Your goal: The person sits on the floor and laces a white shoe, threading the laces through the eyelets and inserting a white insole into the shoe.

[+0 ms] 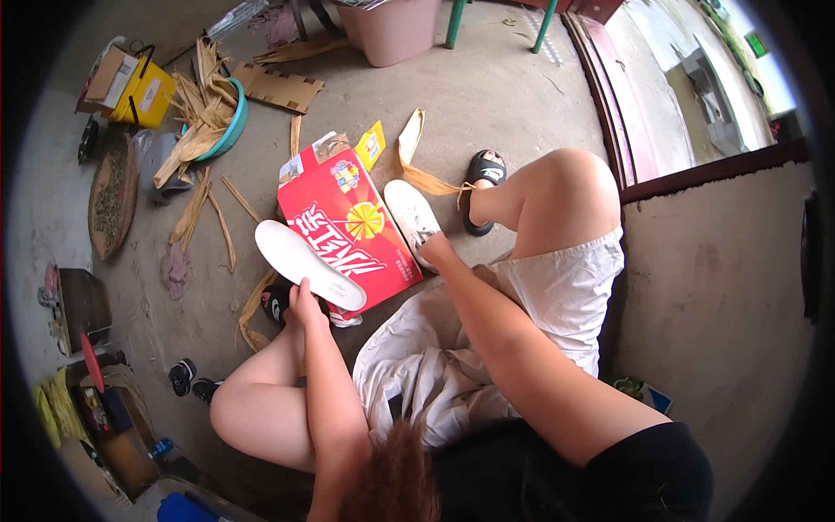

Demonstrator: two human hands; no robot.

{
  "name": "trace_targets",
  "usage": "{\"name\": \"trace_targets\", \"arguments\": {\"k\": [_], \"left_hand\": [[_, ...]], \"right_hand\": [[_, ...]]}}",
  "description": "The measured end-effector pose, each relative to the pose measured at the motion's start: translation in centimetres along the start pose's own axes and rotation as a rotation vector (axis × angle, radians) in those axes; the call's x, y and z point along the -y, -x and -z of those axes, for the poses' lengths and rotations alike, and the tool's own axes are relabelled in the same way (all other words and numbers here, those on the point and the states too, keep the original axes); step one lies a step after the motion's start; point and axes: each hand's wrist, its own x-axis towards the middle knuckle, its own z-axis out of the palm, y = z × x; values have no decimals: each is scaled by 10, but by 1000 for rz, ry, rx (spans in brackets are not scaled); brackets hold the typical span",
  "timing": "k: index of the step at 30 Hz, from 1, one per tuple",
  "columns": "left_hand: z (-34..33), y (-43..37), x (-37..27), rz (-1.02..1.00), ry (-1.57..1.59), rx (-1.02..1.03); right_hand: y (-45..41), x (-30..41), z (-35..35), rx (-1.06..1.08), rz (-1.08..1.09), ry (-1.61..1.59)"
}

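Note:
My left hand (pixel 306 308) grips a white insole (pixel 306 264) near its heel end, thumb on top. The insole is tilted over the lower left part of a red printed cardboard box (pixel 352 228). At the box's right edge, my right hand (pixel 436 250) holds a white lace-up shoe (pixel 409 207) by its heel end. The shoe's toe points away from me; the fingers of that hand are partly hidden at its opening. A yellow packet (pixel 370 145) sticks up at the box's far edge. My feet wear black slides (pixel 481 175).
Dry corn husks (pixel 417 153) lie around the box. Further left stand a teal basin (pixel 229 127) with more husks, a yellow bucket (pixel 145 92) and a woven tray (pixel 112 196). A pink tub (pixel 391 32) is ahead. Black shoes (pixel 182 376) lie at left; a door frame (pixel 603 117) is at right.

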Motion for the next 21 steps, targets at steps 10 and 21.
{"name": "trace_targets", "arguments": {"k": [10,21], "left_hand": [[-27,26,-35,-165,63,234],[-32,48,-40,-170,20,280]], "right_hand": [[186,164,153,-222,880,-375],[55,-108,287,-857,297,-381]]}}
